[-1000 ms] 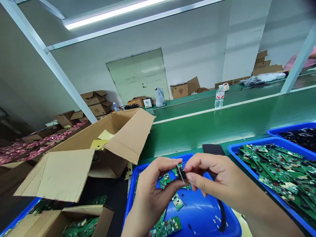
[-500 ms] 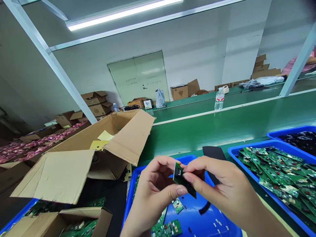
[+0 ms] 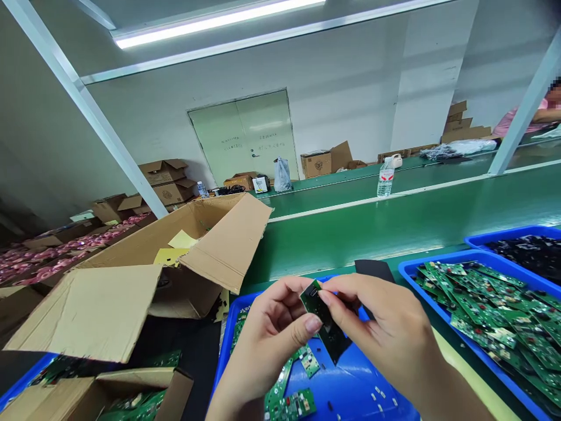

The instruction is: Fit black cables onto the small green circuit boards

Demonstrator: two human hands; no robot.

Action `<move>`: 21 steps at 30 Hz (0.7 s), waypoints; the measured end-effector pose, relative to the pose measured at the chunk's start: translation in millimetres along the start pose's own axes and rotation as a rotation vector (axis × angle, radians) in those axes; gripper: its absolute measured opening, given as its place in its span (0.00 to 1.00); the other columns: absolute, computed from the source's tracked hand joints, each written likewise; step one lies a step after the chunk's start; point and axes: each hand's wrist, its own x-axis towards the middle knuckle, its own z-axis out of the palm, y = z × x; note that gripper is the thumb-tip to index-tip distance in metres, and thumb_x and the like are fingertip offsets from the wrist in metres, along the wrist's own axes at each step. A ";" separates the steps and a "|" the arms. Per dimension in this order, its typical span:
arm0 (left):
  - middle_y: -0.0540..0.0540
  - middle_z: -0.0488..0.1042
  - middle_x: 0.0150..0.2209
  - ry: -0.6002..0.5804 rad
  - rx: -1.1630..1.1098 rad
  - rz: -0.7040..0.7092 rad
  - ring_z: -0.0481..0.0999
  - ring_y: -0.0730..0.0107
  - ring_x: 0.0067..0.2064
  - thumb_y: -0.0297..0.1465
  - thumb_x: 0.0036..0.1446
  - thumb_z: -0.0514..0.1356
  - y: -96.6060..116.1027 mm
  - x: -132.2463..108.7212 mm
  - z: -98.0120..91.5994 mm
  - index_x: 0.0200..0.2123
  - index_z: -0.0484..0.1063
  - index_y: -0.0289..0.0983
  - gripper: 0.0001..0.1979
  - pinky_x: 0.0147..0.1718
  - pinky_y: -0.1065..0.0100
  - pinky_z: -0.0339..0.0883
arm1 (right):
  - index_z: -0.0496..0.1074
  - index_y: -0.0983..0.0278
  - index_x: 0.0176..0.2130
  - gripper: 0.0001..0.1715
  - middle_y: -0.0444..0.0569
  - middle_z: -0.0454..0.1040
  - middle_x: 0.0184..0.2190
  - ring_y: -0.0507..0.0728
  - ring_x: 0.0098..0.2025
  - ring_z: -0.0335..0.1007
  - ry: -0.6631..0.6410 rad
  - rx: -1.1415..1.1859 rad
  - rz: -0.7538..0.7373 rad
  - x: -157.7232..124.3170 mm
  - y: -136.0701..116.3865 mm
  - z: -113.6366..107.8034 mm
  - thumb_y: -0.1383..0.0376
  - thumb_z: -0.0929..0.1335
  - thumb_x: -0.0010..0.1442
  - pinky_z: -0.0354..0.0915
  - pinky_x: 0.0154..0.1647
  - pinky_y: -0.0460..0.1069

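Between both hands, above a blue tray (image 3: 370, 383), is a small green circuit board (image 3: 312, 299) with a black face or covering on its lower part. My left hand (image 3: 267, 339) grips the board's left edge, thumb in front and fingers behind. With thumb and index finger, my right hand (image 3: 377, 324) pinches the upper right edge near a small dark connector. Whether a separate small piece sits in that pinch is hidden. Below, loose circuit boards (image 3: 300, 403) lie in the left part of the tray, and several tiny white pieces (image 3: 377, 396) are scattered at its right.
Right of me stands a blue tray piled with circuit boards (image 3: 495, 310), with a tray of black parts (image 3: 532, 254) behind it. An open cardboard box (image 3: 232, 245) is at left, a smaller box of boards (image 3: 144, 380) below it. A water bottle (image 3: 385, 177) stands on the green ledge.
The board has turned so more of its dark face shows toward me. My right fingers have shifted slightly up along its edge. The whole view has moved a little.
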 end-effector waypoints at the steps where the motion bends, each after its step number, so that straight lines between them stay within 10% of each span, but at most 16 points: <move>1: 0.49 0.77 0.34 0.012 0.034 -0.001 0.73 0.75 0.37 0.31 0.53 0.65 0.5 -0.1 0.4 0.39 0.75 0.39 0.08 0.36 0.78 0.65 | 0.71 0.66 0.32 0.06 0.44 0.76 0.24 0.50 0.24 0.71 0.010 -0.019 -0.017 -0.4 0.9 0.7 0.72 0.65 0.61 0.64 0.27 0.45; 21: 0.44 0.80 0.30 0.187 0.184 -0.100 0.78 0.65 0.33 0.34 0.57 0.60 -1.1 1.6 10.3 0.37 0.77 0.35 0.10 0.38 0.65 0.70 | 0.72 0.67 0.35 0.10 0.50 0.75 0.28 0.54 0.30 0.71 -0.164 -0.053 0.042 3.3 10.7 -8.5 0.72 0.62 0.64 0.66 0.32 0.49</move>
